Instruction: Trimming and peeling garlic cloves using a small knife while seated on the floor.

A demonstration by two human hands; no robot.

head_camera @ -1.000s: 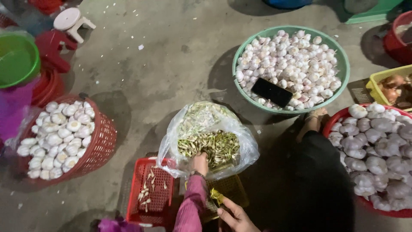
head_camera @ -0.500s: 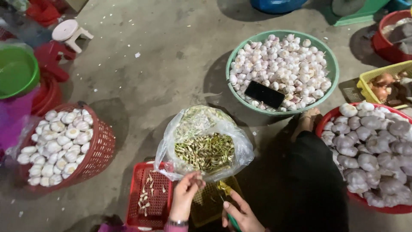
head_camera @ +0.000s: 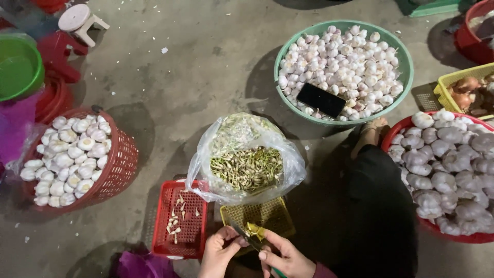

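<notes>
Rough grey concrete floor (head_camera: 206, 67) carries everything. Toward its far right edge sits a round green plastic basin (head_camera: 406, 62) heaped with smooth white garlic bulbs, a flat black phone (head_camera: 321, 100) lying on them. A red basin (head_camera: 396, 136) of larger bulbs fills the right edge; a red mesh basket (head_camera: 121, 167) of bulbs stands at the left. Centrally, a crinkled clear plastic bag (head_camera: 293, 164) holds stringy greenish trimmings. Near the front edge, a red perforated tray (head_camera: 164, 226) and a yellow lattice tray (head_camera: 267, 213). Left hand (head_camera: 218, 255) and right hand (head_camera: 285, 257) meet, pinching a small yellow-green stalk piece (head_camera: 254, 230) over the yellow tray.
</notes>
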